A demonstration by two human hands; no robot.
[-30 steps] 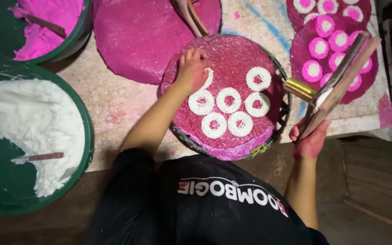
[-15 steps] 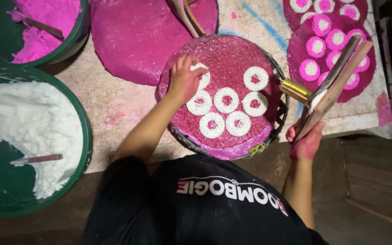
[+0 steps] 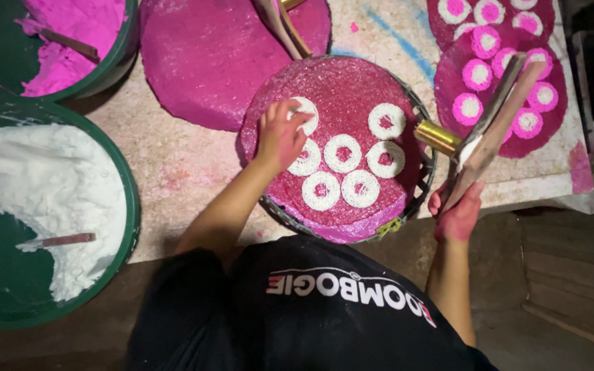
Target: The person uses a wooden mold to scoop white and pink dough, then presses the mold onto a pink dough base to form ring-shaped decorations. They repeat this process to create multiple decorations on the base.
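My left hand [image 3: 280, 135] rests with fingers spread on a white dough ring [image 3: 302, 115] at the left of a round pink-covered tray [image 3: 352, 82]. Several more white rings [image 3: 342, 152] with pink centres lie in the tray's middle. My right hand [image 3: 458, 214], stained pink, grips a wooden press [image 3: 491, 130] with a brass cylinder [image 3: 437, 137] at the tray's right rim, held tilted above the table edge.
A green tub of white dough [image 3: 42, 199] with a stick in it stands at left, a tub of pink dough [image 3: 77, 41] behind it. A bare pink round sheet [image 3: 207, 55] lies at the back, and another [image 3: 503, 82] with pink-and-white rings at right.
My left hand has slid a little toward me across the tray, from its upper left rim onto the leftmost rings. The right hand and the press have kept their place.
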